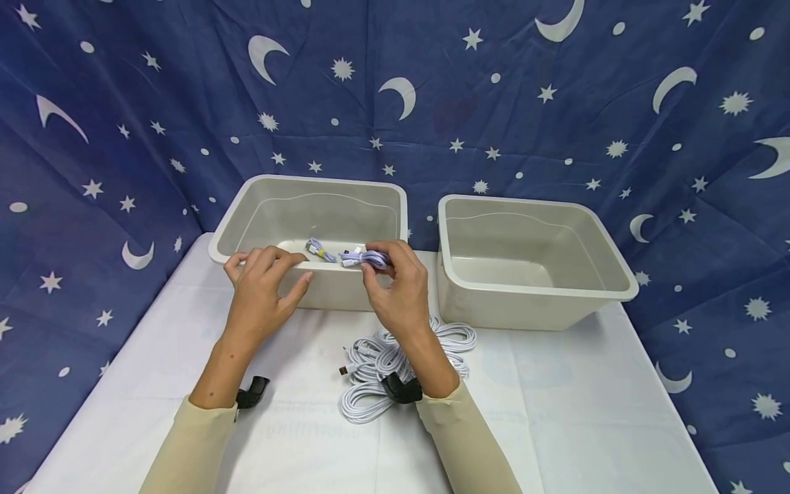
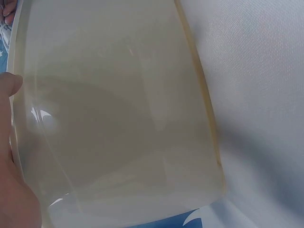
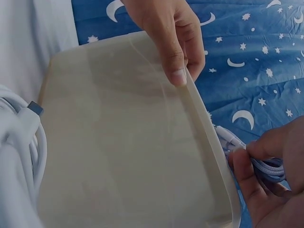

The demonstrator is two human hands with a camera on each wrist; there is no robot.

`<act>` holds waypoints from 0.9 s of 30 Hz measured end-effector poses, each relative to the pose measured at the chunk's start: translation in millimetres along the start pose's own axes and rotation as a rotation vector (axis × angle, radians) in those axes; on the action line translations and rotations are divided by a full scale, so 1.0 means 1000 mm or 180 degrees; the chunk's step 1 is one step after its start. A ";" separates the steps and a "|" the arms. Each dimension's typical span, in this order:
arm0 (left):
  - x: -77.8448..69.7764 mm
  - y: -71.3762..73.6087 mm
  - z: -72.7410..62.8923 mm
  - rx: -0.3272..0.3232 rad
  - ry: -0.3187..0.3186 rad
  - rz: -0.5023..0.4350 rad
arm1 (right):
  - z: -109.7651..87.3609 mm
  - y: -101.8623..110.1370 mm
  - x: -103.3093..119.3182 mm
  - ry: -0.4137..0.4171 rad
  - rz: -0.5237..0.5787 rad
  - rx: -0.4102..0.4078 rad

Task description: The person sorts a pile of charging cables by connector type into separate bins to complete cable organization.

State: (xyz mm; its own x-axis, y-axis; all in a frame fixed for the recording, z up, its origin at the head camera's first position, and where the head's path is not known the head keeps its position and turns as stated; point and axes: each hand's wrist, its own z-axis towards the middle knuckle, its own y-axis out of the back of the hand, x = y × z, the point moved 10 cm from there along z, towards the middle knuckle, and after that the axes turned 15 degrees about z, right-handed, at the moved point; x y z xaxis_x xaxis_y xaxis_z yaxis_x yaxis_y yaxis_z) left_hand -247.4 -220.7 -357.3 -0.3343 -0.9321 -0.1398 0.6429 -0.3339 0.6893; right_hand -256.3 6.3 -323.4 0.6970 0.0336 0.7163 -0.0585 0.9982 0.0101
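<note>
Lettering [image 1: 311, 431], faint and mirrored, shows on the near part of the white tablecloth [image 1: 555, 412], too weak to read surely. The right hand [image 1: 401, 285], reaching forward, pinches a coiled lilac cable [image 1: 373, 259] between thumb and fingers at the right part of the left bin's [image 1: 336, 291] near rim. The left hand [image 1: 258, 288] grips that rim farther left, fingers bent over it, thumb on the outer wall. White cables [image 1: 385, 360] lie beneath the right forearm.

Left bin [image 1: 333, 289] beside right bin [image 1: 524, 309]; cable pile [image 1: 385, 357] before both; bundle [image 1: 321, 251] in left.
</note>
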 end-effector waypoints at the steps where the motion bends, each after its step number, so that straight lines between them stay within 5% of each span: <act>1: 0.000 0.000 0.000 0.0001 0.0002 -0.0001 | 0.000 0.000 0.000 -0.0003 0.0001 -0.0006; 14: -0.001 0.000 0.000 -0.0019 -0.0002 -0.0016 | 0.005 -0.005 0.033 -0.0027 0.0267 0.0072; 27: -0.001 0.000 0.000 -0.0034 -0.0016 -0.0014 | -0.001 0.001 0.010 0.0040 0.0061 0.0179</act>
State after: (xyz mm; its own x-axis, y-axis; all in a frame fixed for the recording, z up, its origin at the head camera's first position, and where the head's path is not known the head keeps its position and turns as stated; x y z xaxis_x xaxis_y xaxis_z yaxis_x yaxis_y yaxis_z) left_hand -247.0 -219.6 -356.6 -0.3405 -0.9299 -0.1394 0.6487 -0.3396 0.6811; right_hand -248.5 7.9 -316.6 0.7042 0.0536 0.7080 -0.1118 0.9931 0.0360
